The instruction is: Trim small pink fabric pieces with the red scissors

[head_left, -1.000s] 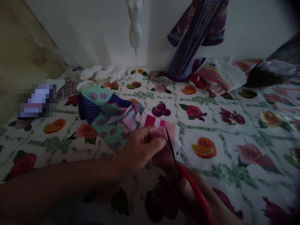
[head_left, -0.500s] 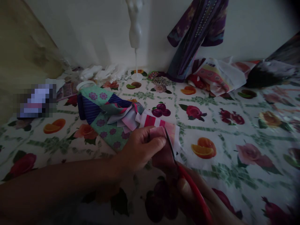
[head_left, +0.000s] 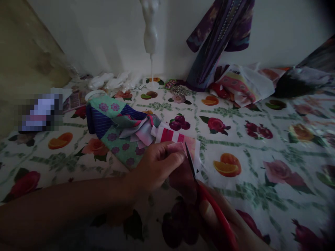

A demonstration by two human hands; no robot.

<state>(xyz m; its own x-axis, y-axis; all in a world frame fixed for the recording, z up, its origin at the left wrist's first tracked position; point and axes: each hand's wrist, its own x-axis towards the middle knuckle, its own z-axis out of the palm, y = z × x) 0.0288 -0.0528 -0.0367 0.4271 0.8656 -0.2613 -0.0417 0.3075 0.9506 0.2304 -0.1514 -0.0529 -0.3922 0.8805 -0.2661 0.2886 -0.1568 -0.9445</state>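
Note:
Between the thumb and fingers of my left hand (head_left: pixel 159 164) is a small piece of pink fabric (head_left: pixel 180 176), its lower part hanging down. My right hand (head_left: pixel 211 212) is wrapped round red-handled scissors (head_left: pixel 191 162), whose dark blades lie along the fabric's right edge. Just beyond the fabric, a white piece with red stripes (head_left: pixel 174 135) rests on the tablecloth. To its left, pale fabric scraps (head_left: pixel 142 134) lie on a folded green cloth with purple flowers (head_left: pixel 107 108) and a blue striped cloth (head_left: pixel 101 122).
A white dress form (head_left: pixel 151 35) stands at the back near the wall. Right of it are a small purple patterned robe (head_left: pixel 217 45) and a printed plastic bag (head_left: pixel 243 85). White plastic items (head_left: pixel 112 82) and a blurred-out phone-like object (head_left: pixel 40 111) are on the left. The tablecloth (head_left: pixel 235 139) has fruit and flower prints.
The scissors' blades have shifted slightly right, and the lower part of the pink fabric hangs a little differently. My left hand keeps its hold almost unmoved.

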